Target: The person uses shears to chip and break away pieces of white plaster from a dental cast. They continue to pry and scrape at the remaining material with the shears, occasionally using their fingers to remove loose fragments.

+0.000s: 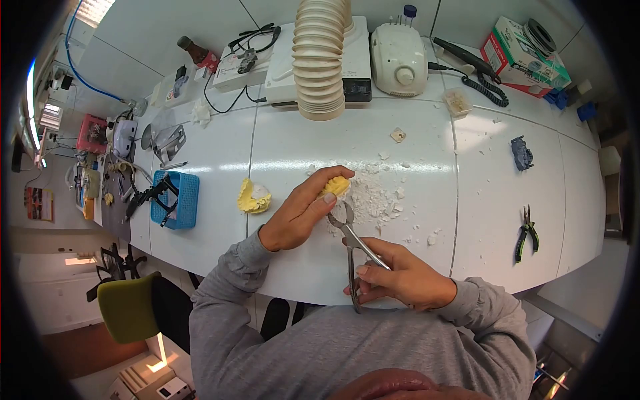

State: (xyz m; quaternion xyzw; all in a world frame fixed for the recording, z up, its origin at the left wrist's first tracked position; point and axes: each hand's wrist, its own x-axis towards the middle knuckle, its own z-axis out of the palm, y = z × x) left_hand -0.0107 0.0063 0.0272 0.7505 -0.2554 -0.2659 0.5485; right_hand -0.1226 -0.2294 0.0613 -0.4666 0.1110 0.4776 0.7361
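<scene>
My left hand is closed around a yellow plaster dental cast, its thumb and fingers pressing it from the sides. In my right hand is a pair of metal plaster nippers, with my fingers around the spread handles. The nippers' jaws sit right at the lower edge of the cast. Broken white plaster lies in a heap beside and beneath the cast. To the left of my left hand, a second yellow dental cast rests on the white table.
A ribbed suction hose hangs over the back of the table. At left stands a blue basket holding a black frame. Green-black pliers and a grey-blue lump lie at right. A white control box stands behind.
</scene>
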